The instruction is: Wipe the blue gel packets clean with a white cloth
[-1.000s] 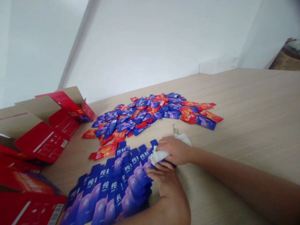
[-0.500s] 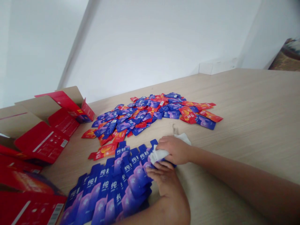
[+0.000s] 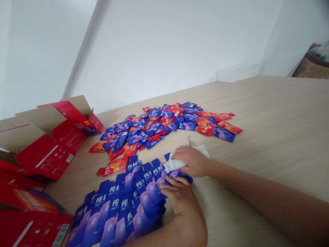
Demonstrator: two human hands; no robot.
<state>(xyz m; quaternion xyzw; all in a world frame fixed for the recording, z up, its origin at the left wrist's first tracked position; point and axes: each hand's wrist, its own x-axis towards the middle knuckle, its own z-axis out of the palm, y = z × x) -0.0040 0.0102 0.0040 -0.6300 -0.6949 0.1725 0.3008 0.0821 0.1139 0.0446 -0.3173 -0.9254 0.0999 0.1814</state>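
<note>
A fanned row of overlapping blue sachets (image 3: 120,206) lies on the wooden table (image 3: 269,123) in front of me. My right hand (image 3: 191,161) is closed round a crumpled white tissue (image 3: 172,166) and presses it on the right end of the row. Just below it, my left hand (image 3: 180,199) rests on the sachets with its fingers curled over their edge. Further back lies a loose heap of blue and red sachets (image 3: 164,125).
Opened red cardboard boxes (image 3: 43,154) with brown inner flaps stand at the left edge of the table. A single red sachet (image 3: 114,166) lies between the row and the heap. White walls rise behind the table.
My right hand has slid slightly up and left with the tissue over the end of the row. My left hand has barely moved.
</note>
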